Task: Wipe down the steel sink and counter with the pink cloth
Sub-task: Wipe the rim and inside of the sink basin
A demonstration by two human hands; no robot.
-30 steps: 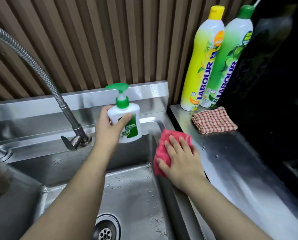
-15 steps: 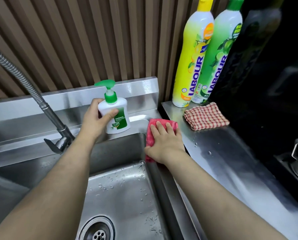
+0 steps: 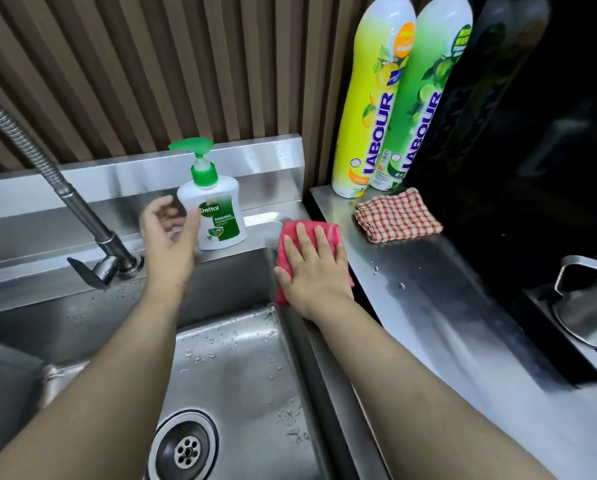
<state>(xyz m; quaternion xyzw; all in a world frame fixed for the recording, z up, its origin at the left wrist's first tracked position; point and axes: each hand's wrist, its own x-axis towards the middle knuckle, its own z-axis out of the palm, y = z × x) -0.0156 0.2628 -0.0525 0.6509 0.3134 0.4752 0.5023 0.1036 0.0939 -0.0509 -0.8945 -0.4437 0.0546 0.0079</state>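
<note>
Fingers (image 3: 310,247) flat on pink cloth (image 3: 328,230), sink (image 3: 241,368) corner, maybe pressing

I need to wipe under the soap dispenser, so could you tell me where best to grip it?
Grip the soap dispenser around its broad white body, coming from its left, where the left hand hangs open. It stands upright on the sink ledge; the thin pump neck offers less hold.

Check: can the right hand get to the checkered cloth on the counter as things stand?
Probably yes. The right hand lies flat on the pink cloth at the sink's corner, and the checkered cloth sits just beyond on the counter with bare steel between them.
</note>
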